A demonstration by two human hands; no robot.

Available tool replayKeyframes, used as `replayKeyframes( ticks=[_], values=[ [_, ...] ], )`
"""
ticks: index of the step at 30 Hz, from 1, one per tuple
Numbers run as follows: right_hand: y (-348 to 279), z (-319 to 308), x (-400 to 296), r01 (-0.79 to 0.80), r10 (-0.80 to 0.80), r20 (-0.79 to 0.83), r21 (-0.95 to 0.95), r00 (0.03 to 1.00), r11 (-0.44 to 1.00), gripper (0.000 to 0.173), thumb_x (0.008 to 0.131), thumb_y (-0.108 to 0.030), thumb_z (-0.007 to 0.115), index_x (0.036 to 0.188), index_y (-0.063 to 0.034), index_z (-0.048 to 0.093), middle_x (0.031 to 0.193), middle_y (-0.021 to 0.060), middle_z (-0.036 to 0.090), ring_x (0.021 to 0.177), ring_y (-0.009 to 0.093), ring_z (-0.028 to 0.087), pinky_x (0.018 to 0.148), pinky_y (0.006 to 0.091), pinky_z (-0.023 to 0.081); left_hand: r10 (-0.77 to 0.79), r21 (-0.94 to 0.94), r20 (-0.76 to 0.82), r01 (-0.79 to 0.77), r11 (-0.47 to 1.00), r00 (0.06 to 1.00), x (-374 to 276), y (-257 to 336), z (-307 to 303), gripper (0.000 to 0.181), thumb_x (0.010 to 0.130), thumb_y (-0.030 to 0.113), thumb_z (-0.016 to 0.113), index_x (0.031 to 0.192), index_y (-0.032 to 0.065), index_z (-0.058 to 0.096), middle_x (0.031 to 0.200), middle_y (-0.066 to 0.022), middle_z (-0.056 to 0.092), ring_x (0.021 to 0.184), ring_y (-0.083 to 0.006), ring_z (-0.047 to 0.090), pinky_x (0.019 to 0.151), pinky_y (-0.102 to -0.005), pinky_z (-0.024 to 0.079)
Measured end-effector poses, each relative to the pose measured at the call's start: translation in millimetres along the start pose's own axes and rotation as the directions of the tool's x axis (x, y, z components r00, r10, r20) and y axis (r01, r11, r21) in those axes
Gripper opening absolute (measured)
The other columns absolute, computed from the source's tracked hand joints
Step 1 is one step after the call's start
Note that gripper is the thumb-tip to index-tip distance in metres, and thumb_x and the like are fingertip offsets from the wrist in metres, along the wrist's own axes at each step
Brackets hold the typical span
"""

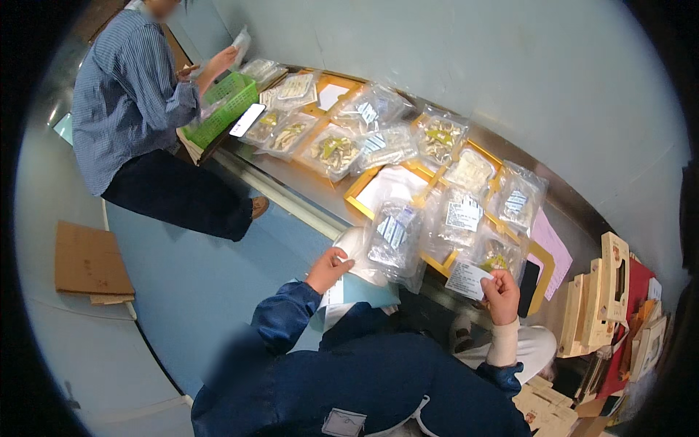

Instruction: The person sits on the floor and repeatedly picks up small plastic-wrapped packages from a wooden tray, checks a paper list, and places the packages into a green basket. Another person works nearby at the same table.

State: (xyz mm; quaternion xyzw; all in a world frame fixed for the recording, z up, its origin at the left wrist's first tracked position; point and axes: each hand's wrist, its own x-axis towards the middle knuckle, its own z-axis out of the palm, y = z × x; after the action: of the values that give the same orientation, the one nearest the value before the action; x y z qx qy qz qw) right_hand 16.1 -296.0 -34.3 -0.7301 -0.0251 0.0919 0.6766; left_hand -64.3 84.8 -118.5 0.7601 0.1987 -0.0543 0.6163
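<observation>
Between the fingertips of my right hand (499,295) is a white printed label (464,280), held near a sealed food pack (498,252) at the front edge of the metal table. My left hand (330,269) pinches a curved white sheet (365,257), possibly label backing. Beside that sheet, a clear plastic pack (394,236) with a blue-striped sticker lies at the table's edge, partly overhanging. Another pack (460,216) bears a white printed label on top. Farther back, a pack with a pale filling (469,170) and a striped-sticker pack (516,199) rest among yellow-framed trays.
A person (136,82) sits at the far left, beside a green plastic basket (221,112). Several packs of sliced food (333,150) cover the table. A phone (248,120) lies near the basket. Cardboard boxes (595,300) stack at right; a flattened carton (93,259) is at left.
</observation>
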Motion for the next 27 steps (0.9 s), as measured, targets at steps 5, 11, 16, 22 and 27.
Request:
replayKeyframes(
  ticks=[5,11,16,22,27],
  values=[
    [0,-4,-1,-0.037,0.038,-0.009,0.023,0.999,0.999,0.008,0.083,-0.007,0.059,0.086,-0.0046,0.051,0.061,-0.0037,0.05,0.048,0.002,0.043,0.044,0.0173,0.034,-0.006,0.029,-0.038,0.007,1.0,0.999,-2,5,5,0.02,0.081,0.019,0.066,0.088,0.0083,0.051,0.062,0.0065,0.046,0.054,-0.0026,0.039,0.048,-0.0184,0.031],
    [5,-2,0,0.0,0.001,-0.009,0.044,1.0,0.999,0.007,0.084,-0.004,0.058,0.087,-0.005,0.052,0.061,-0.0047,0.049,0.047,0.002,0.044,0.042,0.0165,0.034,0.044,0.001,-0.082,-0.044,0.999,0.996,4,-27,9,0.028,0.078,0.022,0.068,0.088,0.0054,0.049,0.061,0.0029,0.047,0.052,-0.006,0.042,0.046,-0.0222,0.035],
    [9,-6,-2,-0.018,0.018,0.003,0.048,1.0,0.999,0.009,0.083,-0.005,0.059,0.088,-0.0047,0.051,0.062,-0.0042,0.05,0.048,0.002,0.043,0.043,0.017,0.033,-0.019,0.047,-0.093,0.023,0.999,0.995,-9,5,14,0.03,0.078,0.023,0.069,0.089,0.005,0.048,0.06,0.0019,0.047,0.051,-0.0065,0.043,0.044,-0.0226,0.036],
    [15,-10,-2,-0.044,0.044,0.003,0.008,0.999,0.999,0.009,0.083,-0.004,0.059,0.088,-0.0043,0.051,0.063,-0.0039,0.05,0.049,0.003,0.043,0.044,0.0174,0.033,0.016,0.052,-0.105,-0.011,0.999,0.994,-6,-6,14,0.03,0.078,0.024,0.068,0.09,0.0055,0.048,0.059,0.0018,0.046,0.05,-0.0067,0.043,0.045,-0.0224,0.036],
    [7,-3,-1,-0.021,0.021,0.015,0.01,1.0,1.0,0.008,0.082,-0.004,0.058,0.087,-0.0045,0.052,0.062,-0.0039,0.049,0.048,0.003,0.043,0.042,0.0183,0.033,0.051,0.031,-0.086,-0.049,0.998,0.995,-5,-13,14,0.027,0.079,0.022,0.067,0.089,0.0069,0.047,0.058,0.0027,0.045,0.05,-0.0065,0.042,0.045,-0.0224,0.036]
  ],
)
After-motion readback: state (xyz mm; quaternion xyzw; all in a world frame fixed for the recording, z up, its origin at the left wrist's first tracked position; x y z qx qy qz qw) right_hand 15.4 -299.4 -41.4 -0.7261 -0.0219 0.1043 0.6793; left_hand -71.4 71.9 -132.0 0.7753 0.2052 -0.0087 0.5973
